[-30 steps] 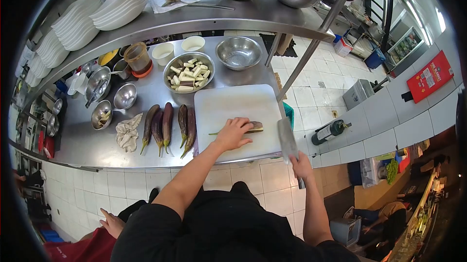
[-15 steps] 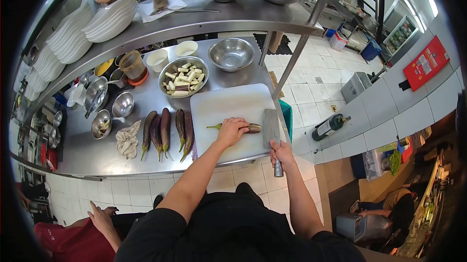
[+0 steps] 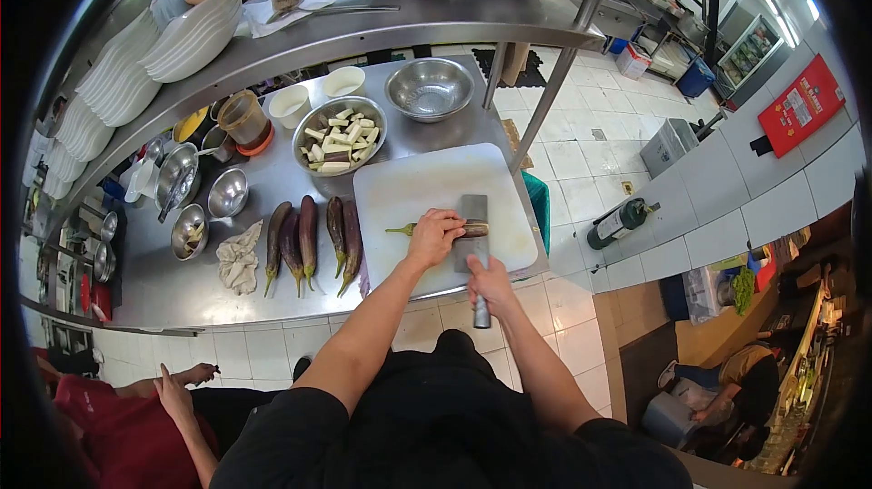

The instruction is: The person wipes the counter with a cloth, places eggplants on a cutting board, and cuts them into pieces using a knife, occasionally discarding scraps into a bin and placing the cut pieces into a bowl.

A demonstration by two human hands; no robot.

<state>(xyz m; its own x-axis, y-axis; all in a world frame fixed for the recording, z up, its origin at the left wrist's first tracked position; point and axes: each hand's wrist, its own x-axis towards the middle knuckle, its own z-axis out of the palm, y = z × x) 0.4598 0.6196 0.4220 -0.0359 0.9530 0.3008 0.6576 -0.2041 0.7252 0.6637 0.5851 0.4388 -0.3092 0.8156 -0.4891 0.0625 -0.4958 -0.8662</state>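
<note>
On the white cutting board [image 3: 409, 180] lies an eggplant [image 3: 476, 229] with its green stem toward the left and pale strips along its skin. My left hand [image 3: 436, 237] is closed over its middle. My right hand [image 3: 491, 284] grips the handle of a cleaver [image 3: 474, 207], whose broad blade overlaps the eggplant's right end in this view. To the left of the board, several whole purple eggplants [image 3: 308, 235] rest on the steel table. Behind them, a metal bowl [image 3: 381, 155] holds cut pale eggplant pieces [image 3: 341, 137].
Another steel bowl [image 3: 430, 88] stands behind the board. A crumpled cloth [image 3: 239, 257] and small metal bowls [image 3: 228, 192] sit at left. A steel shelf [image 3: 436, 28] with stacked white dishes [image 3: 195, 42] spans the back. A person in a red shirt [image 3: 123, 425] is close at lower left.
My right hand has brought the cleaver left, from beside the eggplant's right end to overlapping it. My left hand keeps its hold on the eggplant. The camera view has shifted slightly.
</note>
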